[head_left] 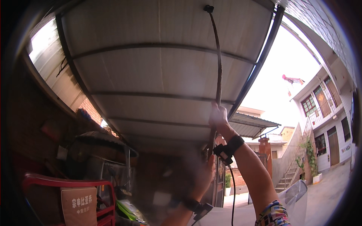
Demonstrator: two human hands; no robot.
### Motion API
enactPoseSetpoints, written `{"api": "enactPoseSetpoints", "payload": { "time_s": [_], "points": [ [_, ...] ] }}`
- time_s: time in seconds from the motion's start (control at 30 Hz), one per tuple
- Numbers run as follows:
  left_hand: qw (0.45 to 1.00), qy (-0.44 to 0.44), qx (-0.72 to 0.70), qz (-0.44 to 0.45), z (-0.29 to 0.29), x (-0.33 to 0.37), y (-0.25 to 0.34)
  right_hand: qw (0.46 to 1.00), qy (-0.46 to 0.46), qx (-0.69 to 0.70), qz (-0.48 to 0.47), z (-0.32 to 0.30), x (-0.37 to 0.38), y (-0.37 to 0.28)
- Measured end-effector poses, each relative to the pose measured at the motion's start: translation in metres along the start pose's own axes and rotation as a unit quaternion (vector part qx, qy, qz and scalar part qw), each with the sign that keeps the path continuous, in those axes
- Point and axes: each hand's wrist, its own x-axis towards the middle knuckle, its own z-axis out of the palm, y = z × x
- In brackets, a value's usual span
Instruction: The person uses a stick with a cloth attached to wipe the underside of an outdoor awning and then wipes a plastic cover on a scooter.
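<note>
A long, thin, dark pole [219,71] rises toward the roof panels overhead, bowed by the lens. At its top sits a small dark head [208,8], too small to make out. My right hand [218,116] is closed round the pole on its upper stretch, with the arm raised. Lower down, my left hand [205,179] grips the same pole, partly in haze and shadow. Each wrist wears a black strap with a small device, and a cable [233,192] hangs from the right one.
A pale sheet roof [143,71] on dark metal ribs spans overhead. At lower left stand a red metal frame [68,182] with a brown panel and a dark covered vehicle [98,150]. To the right are a white two-storey house [324,124], stairs [288,175] and a brick pillar [265,152].
</note>
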Motion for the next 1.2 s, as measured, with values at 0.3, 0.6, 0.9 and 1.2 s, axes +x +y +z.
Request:
{"api": "enactPoseSetpoints", "payload": {
  "time_s": [0.3, 0.6, 0.9, 1.2],
  "points": [
    [0.919, -0.096, -0.344, -0.170, -0.020, 0.073, 0.051, 0.994, -0.048, 0.073, -0.069, 0.029, 0.047, -0.068],
    [0.909, -0.083, -0.323, -0.250, -0.032, 0.064, 0.011, 0.997, 0.015, -0.070, -0.026, 0.052, 0.026, -0.042],
    [0.909, -0.015, -0.309, -0.278, -0.026, 0.014, -0.048, 0.992, 0.008, -0.114, -0.044, 0.047, 0.011, 0.059],
    [0.899, 0.007, -0.319, -0.300, -0.024, -0.055, -0.104, 0.994, 0.018, -0.089, 0.067, 0.044, -0.012, 0.173]
  ]
}}
